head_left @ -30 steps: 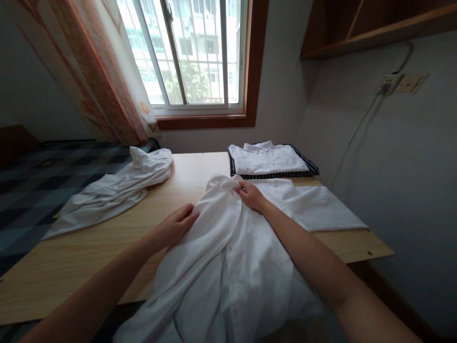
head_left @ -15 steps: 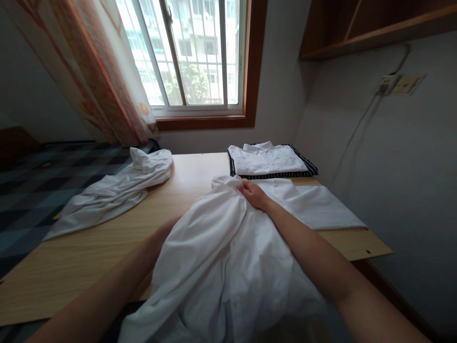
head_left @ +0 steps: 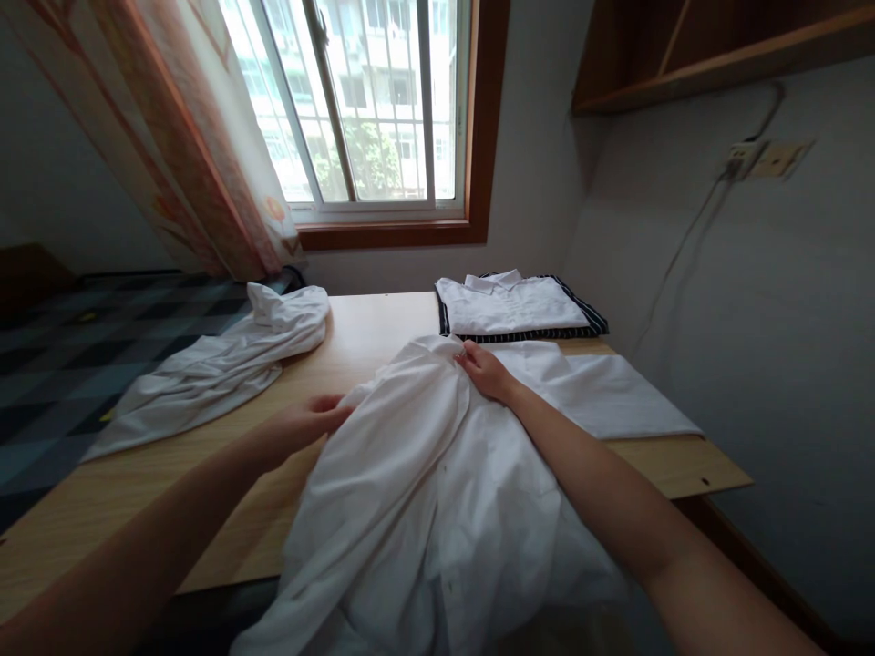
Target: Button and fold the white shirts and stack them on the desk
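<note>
A rumpled white button-up shirt (head_left: 403, 483) hangs toward me over the near edge of the board, its buttoned front facing up. My right hand (head_left: 482, 364) pinches it near its top end. At the shirt's left side, my left hand (head_left: 324, 417) has its fingers closed on the cloth edge, fingertips partly hidden by the fabric. Beyond my right forearm lies a flat white garment (head_left: 594, 392), partly covered by the shirt and arm.
A folded white collared shirt (head_left: 512, 305) rests on a dark striped garment (head_left: 594, 323) at the back of the wooden board (head_left: 362, 319). Another crumpled white garment (head_left: 225, 364) lies left, beside a checked bed cover (head_left: 55, 383). A shelf (head_left: 725, 73) juts out upper right.
My left hand has come out from behind the shirt and moved left, drawing the cloth's left edge a little. My right hand keeps its place on the shirt.
</note>
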`<state>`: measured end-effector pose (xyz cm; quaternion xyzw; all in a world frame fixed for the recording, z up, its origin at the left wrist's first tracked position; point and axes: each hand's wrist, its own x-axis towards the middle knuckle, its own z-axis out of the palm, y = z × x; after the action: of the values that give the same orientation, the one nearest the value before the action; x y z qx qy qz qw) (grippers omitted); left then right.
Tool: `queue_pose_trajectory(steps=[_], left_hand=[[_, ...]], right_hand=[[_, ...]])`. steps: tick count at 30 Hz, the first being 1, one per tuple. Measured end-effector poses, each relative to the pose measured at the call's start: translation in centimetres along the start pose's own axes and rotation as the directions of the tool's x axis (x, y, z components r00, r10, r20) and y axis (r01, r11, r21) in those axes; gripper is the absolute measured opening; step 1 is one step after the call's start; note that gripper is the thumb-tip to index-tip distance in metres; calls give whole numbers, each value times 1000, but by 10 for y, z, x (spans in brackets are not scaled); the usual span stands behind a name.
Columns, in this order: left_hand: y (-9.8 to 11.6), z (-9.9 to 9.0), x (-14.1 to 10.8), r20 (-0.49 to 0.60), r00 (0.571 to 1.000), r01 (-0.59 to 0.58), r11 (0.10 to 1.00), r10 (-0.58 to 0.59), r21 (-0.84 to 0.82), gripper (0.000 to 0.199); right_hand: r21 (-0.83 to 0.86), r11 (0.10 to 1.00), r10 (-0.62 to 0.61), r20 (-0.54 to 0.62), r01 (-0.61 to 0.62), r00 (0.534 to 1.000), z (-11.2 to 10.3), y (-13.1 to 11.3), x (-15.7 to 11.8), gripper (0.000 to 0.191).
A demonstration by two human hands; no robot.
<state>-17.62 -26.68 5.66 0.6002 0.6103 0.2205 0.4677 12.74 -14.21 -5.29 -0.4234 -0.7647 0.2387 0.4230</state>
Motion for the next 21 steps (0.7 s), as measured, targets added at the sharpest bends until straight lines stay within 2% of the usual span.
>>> queue_pose_trajectory(steps=[4, 6, 8, 10, 12, 14, 16, 18, 20, 21], left_hand=[[-7, -22, -3, -59, 996, 55, 972, -70, -230, 56], [-11, -30, -6, -106, 987, 95, 968, -123, -233, 62], [-16, -39, -9, -69, 984, 154, 977, -165, -145, 64], [-21, -52, -12, 58, 976, 209, 978, -208, -17, 61], [-24, -67, -16, 163, 949, 253, 960, -270, 117, 57], [-27, -83, -21, 170, 931, 279, 931, -323, 236, 56], [-30, -94, -27, 114, 940, 277, 914, -322, 296, 60], [-37, -99, -35, 41, 965, 239, 938, -257, 251, 78], [-50, -98, -44, -148, 975, 190, 967, -166, 170, 109], [-58, -97, -50, -275, 956, 155, 972, -102, 179, 122]], right_hand=[[-11, 1000, 4, 7, -4, 1000, 0, -2, -1, 20], [-24, 1000, 2, 16, -2, 1000, -1, -3, -1, 19], [-25, 1000, -3, 20, 3, 1000, -1, -3, -1, 18], [-21, 1000, -10, 19, 11, 1000, -2, -3, 0, 18], [-13, 1000, -10, 15, 10, 1000, -2, -3, 0, 19], [2, 1000, -2, 1, 2, 1000, -2, -3, 1, 19], [28, 999, 17, -34, -16, 999, -3, -3, 1, 20], [45, 998, 50, -82, -46, 995, -4, -3, 1, 20], [52, 996, 82, -112, -76, 990, -5, -3, 1, 21], [53, 995, 92, -120, -87, 989, -5, -2, 1, 21]])
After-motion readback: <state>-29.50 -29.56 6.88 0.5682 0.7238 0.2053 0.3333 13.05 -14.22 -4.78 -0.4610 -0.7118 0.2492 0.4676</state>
